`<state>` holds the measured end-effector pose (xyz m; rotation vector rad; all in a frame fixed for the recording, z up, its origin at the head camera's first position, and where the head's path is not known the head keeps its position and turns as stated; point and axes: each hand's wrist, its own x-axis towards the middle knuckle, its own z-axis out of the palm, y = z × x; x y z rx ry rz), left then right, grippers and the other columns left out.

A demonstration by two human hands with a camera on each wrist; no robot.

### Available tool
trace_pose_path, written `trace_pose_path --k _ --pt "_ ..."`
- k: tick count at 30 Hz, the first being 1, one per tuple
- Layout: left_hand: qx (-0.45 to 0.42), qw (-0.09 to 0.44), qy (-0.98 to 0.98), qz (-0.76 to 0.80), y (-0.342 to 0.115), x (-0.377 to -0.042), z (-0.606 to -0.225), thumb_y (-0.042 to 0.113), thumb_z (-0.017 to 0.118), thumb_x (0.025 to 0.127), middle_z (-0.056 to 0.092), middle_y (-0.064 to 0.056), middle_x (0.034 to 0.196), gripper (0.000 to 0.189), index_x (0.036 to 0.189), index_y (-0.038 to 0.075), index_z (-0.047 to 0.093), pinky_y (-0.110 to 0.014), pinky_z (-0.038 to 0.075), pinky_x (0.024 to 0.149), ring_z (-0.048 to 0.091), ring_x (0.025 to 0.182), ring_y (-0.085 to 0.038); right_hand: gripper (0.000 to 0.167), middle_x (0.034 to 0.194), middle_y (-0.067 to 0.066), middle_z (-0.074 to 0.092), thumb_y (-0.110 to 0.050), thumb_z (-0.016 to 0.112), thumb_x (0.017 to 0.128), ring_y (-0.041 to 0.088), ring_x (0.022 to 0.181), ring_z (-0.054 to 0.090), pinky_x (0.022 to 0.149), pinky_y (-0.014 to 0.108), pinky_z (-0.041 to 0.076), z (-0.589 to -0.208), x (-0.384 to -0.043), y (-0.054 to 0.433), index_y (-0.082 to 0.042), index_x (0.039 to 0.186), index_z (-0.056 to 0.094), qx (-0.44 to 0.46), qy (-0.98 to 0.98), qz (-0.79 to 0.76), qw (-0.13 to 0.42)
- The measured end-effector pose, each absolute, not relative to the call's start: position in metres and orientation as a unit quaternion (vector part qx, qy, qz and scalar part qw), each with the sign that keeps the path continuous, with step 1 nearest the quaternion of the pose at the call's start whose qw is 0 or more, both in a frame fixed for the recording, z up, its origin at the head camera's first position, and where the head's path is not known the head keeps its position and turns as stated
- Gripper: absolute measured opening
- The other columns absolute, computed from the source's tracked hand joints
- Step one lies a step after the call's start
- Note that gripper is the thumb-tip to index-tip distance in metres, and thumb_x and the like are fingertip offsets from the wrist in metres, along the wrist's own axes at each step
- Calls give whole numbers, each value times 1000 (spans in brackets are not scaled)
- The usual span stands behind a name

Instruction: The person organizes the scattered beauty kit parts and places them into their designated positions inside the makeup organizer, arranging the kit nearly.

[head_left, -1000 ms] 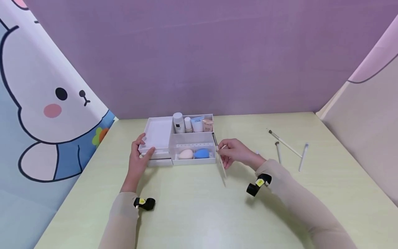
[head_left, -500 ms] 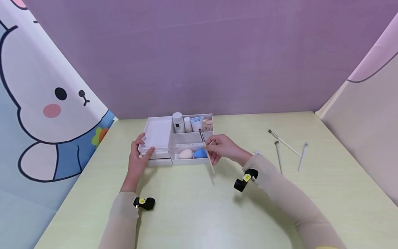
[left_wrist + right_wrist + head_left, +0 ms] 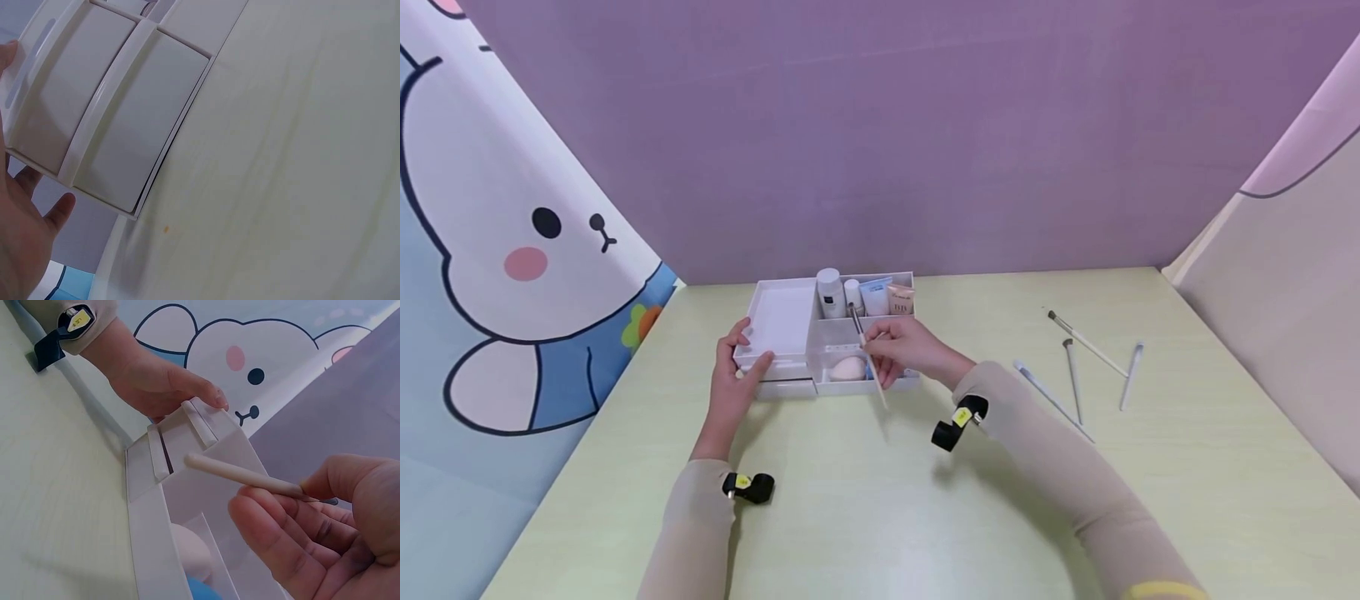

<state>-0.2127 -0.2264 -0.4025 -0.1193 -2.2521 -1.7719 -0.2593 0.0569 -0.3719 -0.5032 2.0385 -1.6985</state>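
Now a slim brush (image 3: 244, 475) hangs pinched over the white organizer (image 3: 786, 315)

The right hand (image 3: 904, 344) clamps the slim brush between thumb and fingers in front of the organizer's open right-hand section. Its dark tip points up towards the organizer's rear compartment, and the pale handle slants down past the front edge. The left hand (image 3: 735, 387) grips the organizer's left front corner, thumb on the front edge, the other fingers round the side, thumb and fingers apart with the corner between them.

Inside the organizer, the rear compartment holds a tall white bottle (image 3: 831, 293), a small capped bottle (image 3: 853, 296), a blue-and-white tube (image 3: 875, 297) and a peach tube (image 3: 901, 301). Its front compartment holds a pale pink sponge (image 3: 848, 369) and, beside that, a blue sponge (image 3: 203, 590), which the right hand mostly covers from the head view.

Well to the organizer's right, on the table (image 3: 850, 508), lie a long dark-tipped brush (image 3: 1089, 346), a shorter dark-tipped brush (image 3: 1075, 383), a short pale stick (image 3: 1132, 377) and a long pale stick (image 3: 1055, 402).
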Motion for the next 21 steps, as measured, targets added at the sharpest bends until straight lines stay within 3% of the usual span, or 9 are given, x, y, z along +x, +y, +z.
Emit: trace_pose_path --k 6,9,16,21 --pt "-39 136 -777 -613 -226 -213 -402 3 61 97 31 -7 160 35 116 -5 33 -20 30 100 35 136 -23 24 64 10 61 -6 57 97 17 49 62 53 35 56 -373 -264 41 13 112 57 -182 734 -613 230" --pt "-39 135 -779 -611 -226 -214 -401 4 61 97 31 -7 160 36 116 -6 33 -21 30 101 35 136 -23 22 66 10 62 -8 58 98 18 51 62 54 36 56 -372 -267 33 9 111 59 -184 734 -613 227" --pt "-42 134 -774 -617 -225 -213 -400 3 61 97 31 -7 160 36 117 -6 33 -22 30 102 34 138 -23 22 71 14 64 -12 60 99 20 54 62 65 48 57 -363 -273 13 6 112 61 -181 731 -618 226" --pt "-38 133 -773 -619 -225 -212 -401 3 60 97 31 -7 160 35 117 -6 32 -23 29 103 32 140 -23 22 76 14 64 -11 59 100 21 58 63 59 38 57 -355 -275 -1 6 115 61 -183 722 -625 232"
